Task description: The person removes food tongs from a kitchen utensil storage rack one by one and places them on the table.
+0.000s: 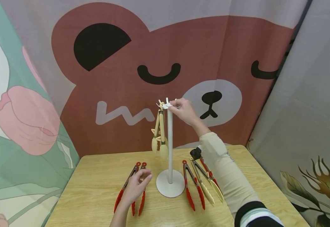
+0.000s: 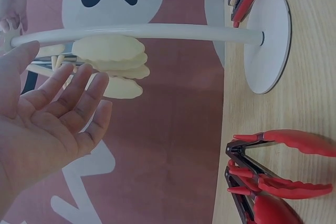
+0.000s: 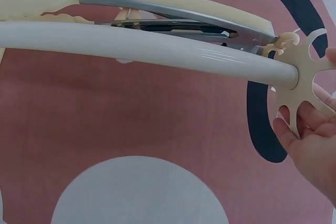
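My right hand [image 1: 183, 110] grips the white hooked top [image 3: 300, 72] of an upright stand, its fingers curled around the hook arms in the right wrist view. Cream-tipped tongs [image 1: 161, 126] hang by their loops from the hooks on the pole's left side, tips down. Below and left of the pole, my left hand [image 1: 138, 186] is in the air with nothing in it; the left wrist view shows its palm and relaxed fingers [image 2: 79, 95]. In the head view it overlaps the red-tipped tongs [image 1: 143, 201] on the table.
The stand's round white base [image 1: 165, 189] sits on the wooden table [image 1: 97, 183]. To its right lie red tongs [image 1: 199, 192], cream tongs [image 1: 207, 192] and more red tongs [image 1: 206, 167], partly behind the right sleeve, near a black object [image 1: 195, 153]. A bear-print curtain [image 1: 111, 94] hangs behind.
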### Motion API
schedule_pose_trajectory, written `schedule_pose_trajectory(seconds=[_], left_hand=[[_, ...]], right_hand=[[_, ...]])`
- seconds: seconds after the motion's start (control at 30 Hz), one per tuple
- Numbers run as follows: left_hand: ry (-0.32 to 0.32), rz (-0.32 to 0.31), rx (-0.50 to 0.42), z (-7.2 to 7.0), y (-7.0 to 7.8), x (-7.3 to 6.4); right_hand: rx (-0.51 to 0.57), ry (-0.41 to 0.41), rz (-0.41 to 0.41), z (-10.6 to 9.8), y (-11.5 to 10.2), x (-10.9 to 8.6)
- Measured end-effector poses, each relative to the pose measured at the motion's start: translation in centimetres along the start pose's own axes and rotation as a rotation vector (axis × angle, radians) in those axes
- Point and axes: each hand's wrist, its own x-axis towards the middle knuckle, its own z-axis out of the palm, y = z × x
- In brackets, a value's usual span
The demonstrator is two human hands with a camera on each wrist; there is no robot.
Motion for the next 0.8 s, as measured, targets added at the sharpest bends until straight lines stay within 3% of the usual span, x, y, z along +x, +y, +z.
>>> schedule_pose_trajectory(seconds=[0.53,0.77,0.8], left_hand=[[0.008,-0.017,-0.020,-0.2,-0.3,0.2],[0.013,0.003,-0.036,0.3,-3.9,1.2],[0.015,0.005,-0.034,0.4,-3.9,1.3]], right_hand=[[0.122,-0.019,-0.050,0.7,-0.2,0.3],[0.178,-0.037,-0.042,1.0,-0.4,0.5],[0.181,-0.034,-0.040,1.0,-0.4,0.5]])
